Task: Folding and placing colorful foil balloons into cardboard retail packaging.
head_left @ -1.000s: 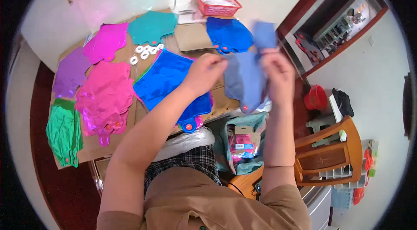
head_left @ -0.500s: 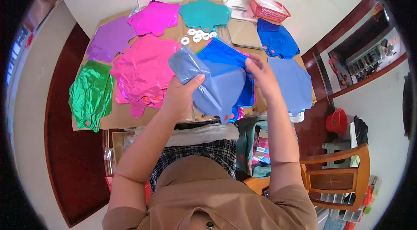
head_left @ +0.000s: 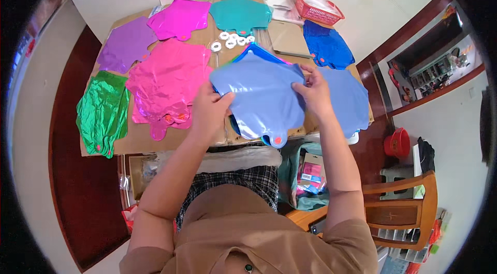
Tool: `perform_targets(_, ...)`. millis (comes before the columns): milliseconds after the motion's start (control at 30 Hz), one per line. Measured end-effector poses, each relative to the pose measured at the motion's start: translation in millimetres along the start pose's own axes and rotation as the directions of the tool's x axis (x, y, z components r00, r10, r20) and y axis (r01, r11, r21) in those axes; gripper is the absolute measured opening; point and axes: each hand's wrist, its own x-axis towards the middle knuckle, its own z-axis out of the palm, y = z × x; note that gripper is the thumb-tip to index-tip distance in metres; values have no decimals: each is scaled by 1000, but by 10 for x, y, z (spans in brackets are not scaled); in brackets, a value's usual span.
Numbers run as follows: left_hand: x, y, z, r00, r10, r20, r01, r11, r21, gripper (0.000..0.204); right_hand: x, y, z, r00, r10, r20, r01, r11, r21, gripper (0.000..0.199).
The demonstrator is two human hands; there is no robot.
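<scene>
A flat periwinkle-blue foil balloon (head_left: 261, 95) is gripped at its two side edges: the left hand (head_left: 209, 111) is closed on the left edge and the right hand (head_left: 310, 90) is closed on the right edge. The balloon is held low over the near middle of the tabletop (head_left: 140, 142), directly above a stack of darker blue balloons (head_left: 248, 54) whose edges show behind it. Its orange-tipped neck (head_left: 278, 140) points toward the person. A pink balloon stack (head_left: 165, 82) lies just beside the left hand. A light blue balloon (head_left: 349, 100) lies just beside the right hand. White rings (head_left: 230, 40) are grouped behind the blue stack.
</scene>
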Motion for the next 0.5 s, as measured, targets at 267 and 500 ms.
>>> perform_targets(267, -896, -221, -146, 977, -40, 208, -68, 872, 486, 44, 110, 231, 91, 997, -71, -43, 53, 942, -331, 62)
perform_targets(500, -942, -662, 150, 680, -593, 430, 628, 775, 75, 48, 126, -15, -38, 979, -191, -71, 45, 543, -838, 70)
